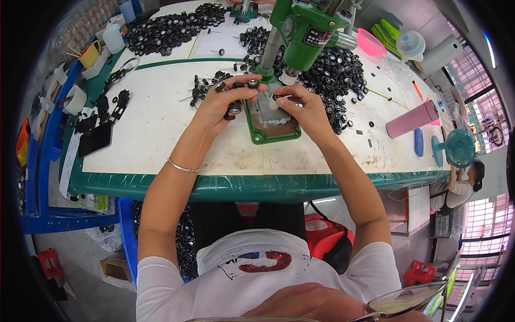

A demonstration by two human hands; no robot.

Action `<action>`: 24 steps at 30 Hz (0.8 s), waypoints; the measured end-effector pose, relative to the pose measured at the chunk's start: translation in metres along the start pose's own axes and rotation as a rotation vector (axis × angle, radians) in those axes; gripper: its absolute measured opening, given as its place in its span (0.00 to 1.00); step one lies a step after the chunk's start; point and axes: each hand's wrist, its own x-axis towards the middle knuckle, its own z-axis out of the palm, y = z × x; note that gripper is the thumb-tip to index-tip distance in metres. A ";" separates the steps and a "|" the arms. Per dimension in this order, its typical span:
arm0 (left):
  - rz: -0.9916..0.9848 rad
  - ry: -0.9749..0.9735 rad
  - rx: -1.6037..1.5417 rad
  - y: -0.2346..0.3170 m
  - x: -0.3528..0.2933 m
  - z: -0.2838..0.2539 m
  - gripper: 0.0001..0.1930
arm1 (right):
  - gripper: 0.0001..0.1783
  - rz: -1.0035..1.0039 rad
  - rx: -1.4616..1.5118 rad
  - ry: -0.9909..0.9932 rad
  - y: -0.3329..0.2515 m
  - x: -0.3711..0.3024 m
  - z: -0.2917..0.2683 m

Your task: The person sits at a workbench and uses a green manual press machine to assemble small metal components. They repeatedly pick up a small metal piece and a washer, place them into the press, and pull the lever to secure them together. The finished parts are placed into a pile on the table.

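Observation:
My left hand point(217, 110) is closed around several small black toy wheels point(234, 108) with silver hubs. One more wheel point(253, 83) is pinched at its thumb and fingertips, beside the post of a green bench press point(308, 37). With its fingertips together, my right hand point(306, 110) holds a small dark wheel point(276, 98) over a white peg point(273, 105) on the press base point(260, 134). Above these fingers the press ram point(289, 76) points down. My fingers partly cover both small pieces.
Heaps of black wheels point(332, 75) lie behind and right of the press, and another pile point(166, 32) at the far left. Wheels on axles point(206, 88) lie left of the press. A pink tumbler point(412, 119), a teal fan point(460, 148) and a phone point(96, 139) stand or lie around.

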 end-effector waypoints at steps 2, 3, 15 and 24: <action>0.008 0.020 0.062 0.004 0.002 0.008 0.20 | 0.15 0.021 0.071 -0.015 0.001 0.000 0.000; 0.008 0.043 0.093 0.005 0.002 0.013 0.20 | 0.17 0.015 0.115 -0.020 0.006 0.000 -0.001; 0.250 0.009 0.340 -0.005 0.020 0.038 0.21 | 0.21 0.011 0.374 0.331 -0.008 0.002 -0.068; 0.288 0.044 0.368 -0.009 0.026 0.046 0.24 | 0.23 -0.323 0.287 0.389 -0.083 0.080 -0.155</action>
